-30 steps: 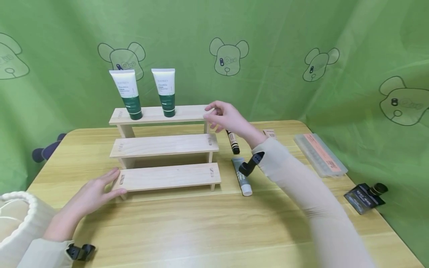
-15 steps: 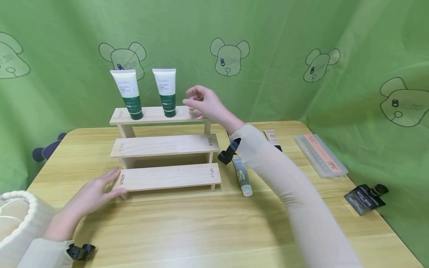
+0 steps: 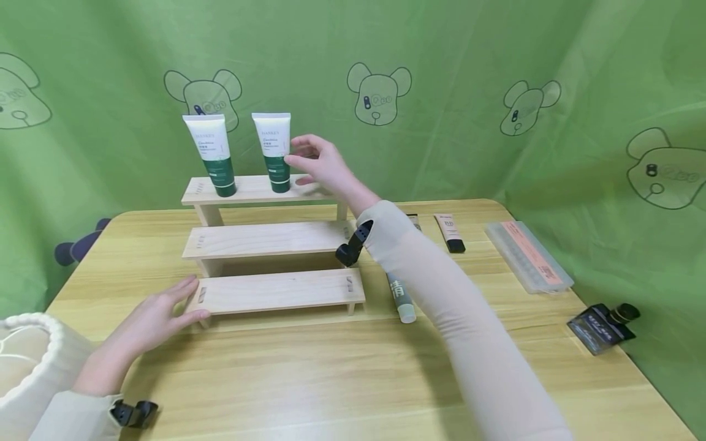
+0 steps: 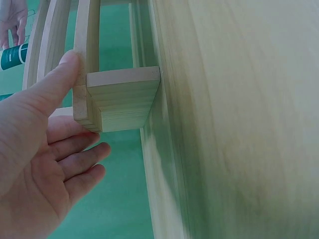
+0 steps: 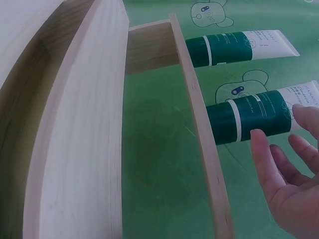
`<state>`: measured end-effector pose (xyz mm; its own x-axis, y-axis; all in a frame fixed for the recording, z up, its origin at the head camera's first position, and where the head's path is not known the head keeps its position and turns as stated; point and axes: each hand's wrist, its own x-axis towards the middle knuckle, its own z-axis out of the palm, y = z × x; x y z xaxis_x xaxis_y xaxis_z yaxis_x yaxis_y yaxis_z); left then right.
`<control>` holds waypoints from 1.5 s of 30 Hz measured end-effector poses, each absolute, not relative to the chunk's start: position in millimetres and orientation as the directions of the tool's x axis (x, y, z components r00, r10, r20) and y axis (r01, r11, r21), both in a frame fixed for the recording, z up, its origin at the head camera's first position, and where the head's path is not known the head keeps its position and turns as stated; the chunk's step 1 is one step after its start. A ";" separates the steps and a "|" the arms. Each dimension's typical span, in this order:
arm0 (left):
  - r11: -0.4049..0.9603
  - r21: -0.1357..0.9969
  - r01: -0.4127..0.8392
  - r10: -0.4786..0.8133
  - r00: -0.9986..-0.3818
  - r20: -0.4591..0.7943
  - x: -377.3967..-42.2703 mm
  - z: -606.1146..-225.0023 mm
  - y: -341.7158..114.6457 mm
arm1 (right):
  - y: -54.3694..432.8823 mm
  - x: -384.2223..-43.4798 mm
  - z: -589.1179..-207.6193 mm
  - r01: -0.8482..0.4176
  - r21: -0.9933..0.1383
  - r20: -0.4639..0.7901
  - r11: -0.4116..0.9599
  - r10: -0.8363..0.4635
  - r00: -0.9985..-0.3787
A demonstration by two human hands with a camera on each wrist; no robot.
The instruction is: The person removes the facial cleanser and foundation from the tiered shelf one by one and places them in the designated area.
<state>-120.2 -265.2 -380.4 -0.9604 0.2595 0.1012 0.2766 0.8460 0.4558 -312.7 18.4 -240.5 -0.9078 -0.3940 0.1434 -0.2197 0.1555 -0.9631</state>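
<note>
The left hand [image 3: 157, 315] lies flat on the worktop [image 3: 309, 373], with its fingers straight and loose. The fingertips touch the left end of the bottom step of the wooden rack [image 3: 273, 242]. It holds nothing. This looks like a good job for that hand: keep pressing softly, so the light rack does not slide or tip.

On the top step stand two tubes, each on its cap. The left tube [image 3: 208, 154] is a little way from the other and no hand is near it. The right tube [image 3: 274, 151] is the one being reached for.

The right hand [image 3: 321, 164] is up by the top step, just to the right of the right tube. Its fingers [image 5: 263, 155] are spread and a bit bent. The fingertips are at the tube's side, but nothing is gripped yet. In the right wrist view one fingertip looks to be on or very close to the dark green part.

To do this well, I think the thumb and fingers should close gently around the middle of the tube, not the thin top end. A hard poke from the side could knock it into its neighbour. The tube is soft, so a light squeeze should be enough.

Further right, more small tubes [image 3: 449, 231] and a flat clear box [image 3: 526, 254] lie on the worktop.
</note>
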 end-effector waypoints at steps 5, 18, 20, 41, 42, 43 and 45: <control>0.845 0.457 0.279 0.259 -0.960 0.105 -120.1 -381.3 -265.9 | 13.7 -312.9 -239.2 -0.180 -0.973 0.117 0.142 -0.368 -0.923; 0.847 0.451 0.281 0.259 -0.960 0.111 -120.1 -381.0 -266.1 | 6.1 -315.2 -237.7 -0.160 -0.982 0.117 0.102 -0.343 -0.932; 0.848 0.451 0.279 0.258 -0.960 0.109 -120.0 -380.6 -266.0 | 5.8 -314.1 -237.0 -0.154 -0.984 0.115 0.089 -0.342 -0.933; 0.843 0.460 0.278 0.261 -0.960 0.101 -119.6 -379.5 -264.7 | 53.6 -272.6 -242.3 -0.181 -0.982 0.188 -0.052 -0.361 -0.913; 0.844 0.459 0.277 0.259 -0.960 0.102 -119.3 -379.5 -264.9 | 58.2 -270.5 -242.6 -0.175 -0.983 0.185 -0.062 -0.356 -0.916; 0.844 0.459 0.277 0.260 -0.960 0.103 -119.5 -379.5 -264.8 | 62.9 -268.3 -242.9 -0.170 -0.983 0.183 -0.068 -0.350 -0.919; 0.844 0.459 0.277 0.259 -0.960 0.102 -119.5 -379.3 -264.7 | 72.9 -265.1 -244.5 -0.165 -0.984 0.179 -0.070 -0.335 -0.925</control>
<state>-119.5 -264.7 -379.3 -0.9603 0.2595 0.1025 0.2771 0.8439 0.4594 -265.1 72.9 -244.5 -0.9252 -0.3346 0.1788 -0.1647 -0.0703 -0.9838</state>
